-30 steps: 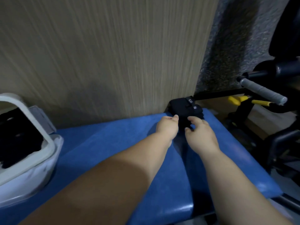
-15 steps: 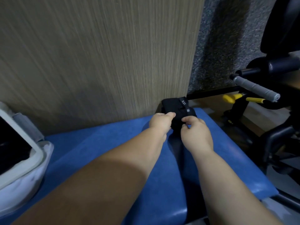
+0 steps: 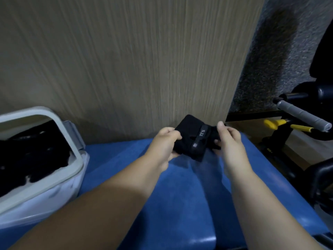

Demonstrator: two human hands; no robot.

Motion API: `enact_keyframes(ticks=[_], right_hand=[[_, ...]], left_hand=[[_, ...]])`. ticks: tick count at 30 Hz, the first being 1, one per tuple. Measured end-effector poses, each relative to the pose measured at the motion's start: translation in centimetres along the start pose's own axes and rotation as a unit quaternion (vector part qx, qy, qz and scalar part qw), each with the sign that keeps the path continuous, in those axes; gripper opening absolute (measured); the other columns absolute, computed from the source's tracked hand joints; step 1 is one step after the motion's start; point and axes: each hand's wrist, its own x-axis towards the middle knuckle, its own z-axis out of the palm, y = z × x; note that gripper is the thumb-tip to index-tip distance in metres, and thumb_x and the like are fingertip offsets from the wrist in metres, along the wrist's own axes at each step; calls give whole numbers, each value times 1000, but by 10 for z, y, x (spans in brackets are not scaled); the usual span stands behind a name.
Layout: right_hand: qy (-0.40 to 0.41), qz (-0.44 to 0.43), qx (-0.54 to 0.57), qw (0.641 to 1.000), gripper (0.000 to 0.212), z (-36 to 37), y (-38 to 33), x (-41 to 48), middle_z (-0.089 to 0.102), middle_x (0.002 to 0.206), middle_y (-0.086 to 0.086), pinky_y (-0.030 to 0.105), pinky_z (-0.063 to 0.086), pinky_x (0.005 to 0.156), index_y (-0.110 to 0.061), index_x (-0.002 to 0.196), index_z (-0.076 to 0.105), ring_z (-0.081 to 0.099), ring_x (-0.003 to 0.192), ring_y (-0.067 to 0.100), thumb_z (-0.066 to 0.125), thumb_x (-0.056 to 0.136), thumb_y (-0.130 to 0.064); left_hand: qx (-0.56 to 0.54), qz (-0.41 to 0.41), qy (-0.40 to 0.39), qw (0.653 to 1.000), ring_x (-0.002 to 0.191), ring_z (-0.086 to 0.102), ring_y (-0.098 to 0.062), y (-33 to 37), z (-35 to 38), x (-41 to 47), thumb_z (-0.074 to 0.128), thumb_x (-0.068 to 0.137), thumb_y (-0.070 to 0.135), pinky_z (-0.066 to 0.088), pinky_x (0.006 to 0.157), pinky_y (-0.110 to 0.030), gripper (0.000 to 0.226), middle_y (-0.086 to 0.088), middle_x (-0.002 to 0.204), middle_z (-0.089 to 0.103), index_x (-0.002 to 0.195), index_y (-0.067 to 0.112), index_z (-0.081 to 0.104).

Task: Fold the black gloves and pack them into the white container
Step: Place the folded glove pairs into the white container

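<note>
A folded black glove bundle point(image 3: 193, 137) with a strap bearing pale lettering hangs just above the far end of the blue bench point(image 3: 180, 195). My left hand point(image 3: 165, 144) grips its left edge and my right hand point(image 3: 228, 139) grips its right edge. The white container point(image 3: 70, 134) stands at the left of the bench, its lid open, with black gloves point(image 3: 32, 150) lying inside.
A wood-grain panel point(image 3: 135, 60) rises right behind the bench. At the right stands black gym equipment with a grey handle point(image 3: 302, 115) and yellow parts point(image 3: 275, 122) over a wooden floor. The bench drops off at its right and near edges.
Both hands closed on the glove bundle at the bench's far end and lifted it off the surface, spreading slightly apart. The view swung left, showing more of the container.
</note>
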Motion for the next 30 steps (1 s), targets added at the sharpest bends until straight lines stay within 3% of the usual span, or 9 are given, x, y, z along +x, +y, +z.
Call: enact_keyframes(ticks=[3, 6, 8, 11, 15, 20, 23, 27, 30], right_hand=[[-149, 116, 80, 979, 65, 19, 3, -11, 65, 101, 1, 38, 49, 79, -22, 108, 60, 63, 90, 20, 79, 56, -57], [-287, 184, 42, 939, 70, 41, 5, -34, 65, 100, 9, 37, 50, 77, -8, 118, 58, 63, 91, 24, 82, 62, -42], [-335, 203, 12, 920, 58, 57, 4, -54, 67, 94, 13, 35, 52, 74, -5, 113, 59, 65, 85, 26, 78, 68, -35], [-338, 200, 4, 920, 29, 82, 6, -81, 70, 85, 14, 33, 53, 68, -6, 102, 61, 67, 75, 25, 68, 81, -24], [-295, 164, 20, 941, 10, 115, 11, -110, 71, 79, 11, 32, 53, 61, -8, 97, 59, 67, 67, 22, 63, 90, -14], [-268, 145, 28, 952, 19, 150, 16, -138, 73, 88, 14, 38, 54, 72, -6, 102, 60, 69, 79, 28, 64, 89, -19], [-298, 164, 39, 939, 26, 171, 17, -151, 74, 95, 12, 37, 54, 75, -6, 108, 61, 71, 86, 26, 62, 91, -26], [-360, 195, 55, 911, 20, 198, 11, -166, 73, 89, 4, 34, 53, 69, -15, 97, 60, 71, 83, 17, 63, 84, -30], [-387, 188, 45, 901, 27, 220, 4, -175, 73, 90, 3, 33, 53, 67, -16, 99, 60, 72, 83, 17, 65, 79, -34]], left_hand=[[30, -32, -39, 998, 87, 58, -22, -1, -36, -26, 48, 85, 6, 49, 82, -39, 18, -7, 89, 63, 93, 19, 59], [42, -50, -64, 996, 82, 59, -20, -3, -70, -51, 48, 82, 7, 48, 78, -36, 21, -7, 87, 62, 97, 16, 60], [26, -54, -62, 996, 80, 60, -20, -4, -92, -65, 44, 86, 3, 50, 74, -35, 23, -9, 87, 63, 98, 14, 60], [-14, -55, -36, 998, 78, 60, -21, -2, -122, -83, 44, 90, 2, 51, 68, -34, 21, -12, 89, 63, 102, 10, 59], [-73, -66, -18, 995, 89, 67, -26, -3, -158, -104, 56, 94, 15, 55, 84, -42, 22, -14, 103, 68, 112, 3, 56], [-39, -44, 7, 998, 94, 71, -24, -3, -198, -121, 58, 95, 16, 57, 80, -36, 24, -12, 103, 74, 116, 4, 60], [-36, -16, 50, 998, 82, 71, -21, 5, -216, -126, 58, 95, 16, 57, 70, -30, 16, -9, 91, 74, 105, 5, 64], [-48, 19, 100, 994, 64, 68, -14, 21, -244, -132, 58, 96, 16, 51, 51, -24, 11, -4, 72, 71, 90, 9, 63], [-44, 53, 124, 990, 66, 68, -13, 29, -266, -135, 58, 95, 16, 52, 58, -25, 13, -4, 73, 71, 86, 10, 66]])
